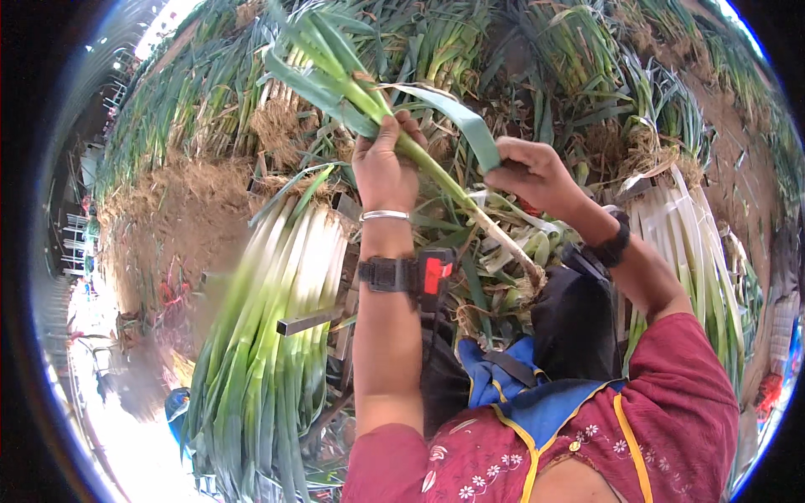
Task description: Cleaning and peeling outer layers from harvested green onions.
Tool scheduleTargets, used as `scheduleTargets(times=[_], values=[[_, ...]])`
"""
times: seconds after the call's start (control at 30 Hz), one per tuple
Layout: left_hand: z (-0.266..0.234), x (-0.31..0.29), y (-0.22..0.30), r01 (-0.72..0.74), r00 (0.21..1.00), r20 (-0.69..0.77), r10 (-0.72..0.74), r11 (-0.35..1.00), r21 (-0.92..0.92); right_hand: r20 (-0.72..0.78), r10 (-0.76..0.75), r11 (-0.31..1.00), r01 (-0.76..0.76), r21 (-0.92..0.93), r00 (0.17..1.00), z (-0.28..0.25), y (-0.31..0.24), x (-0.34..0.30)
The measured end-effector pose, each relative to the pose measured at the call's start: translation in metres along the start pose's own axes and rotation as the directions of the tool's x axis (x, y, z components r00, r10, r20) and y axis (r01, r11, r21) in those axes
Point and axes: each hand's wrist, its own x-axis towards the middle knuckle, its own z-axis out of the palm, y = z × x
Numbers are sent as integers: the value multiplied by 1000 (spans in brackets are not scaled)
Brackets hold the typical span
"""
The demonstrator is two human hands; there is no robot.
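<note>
A long leek (443,178) slants across the middle, its green leaves at the upper left and its roots low, close to my dark-trousered knee. My left hand (387,166) is closed around the stalk just below where the leaves fan out. To its right, my right hand (537,176) pinches the end of one flat green leaf (459,116), which bends away from the stalk in an arc. Beneath the stalk lies a heap of stripped leaves and husks (524,233).
A bundle of clean white-and-green leeks (272,310) rests at my left, beside a square metal bar (309,322). Another such bundle (681,239) is at my right. Rows of uncleaned leeks (201,109) with tangled dry roots cover the ground ahead.
</note>
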Motion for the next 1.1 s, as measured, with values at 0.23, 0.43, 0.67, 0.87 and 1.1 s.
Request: scheduleTargets(times=[0.23, 0.43, 0.67, 0.87, 1.1], values=[[-6, -3, 2, -36, 999, 17, 36, 999, -18, -1, -163, 768, 127, 627, 987, -34, -59, -19], [-9, -7, 1, -43, 999, -8, 44, 997, 58, -54, -220, 84, 74, 994, 974, -95, -41, -7], [0, -11, 3, -17, 998, 59, 13, 997, 75, 105, 296, 628, -111, -770, 949, -42, -17, 7], [8, -13, 4, 26, 989, 144, -19, 999, -47, 141, -38, 950, 80, -303, 989, 25, -12, 11], [9, -12, 5, -9, 993, 113, 16, 998, -57, 159, -25, 860, 102, -500, 987, 40, -19, 19]])
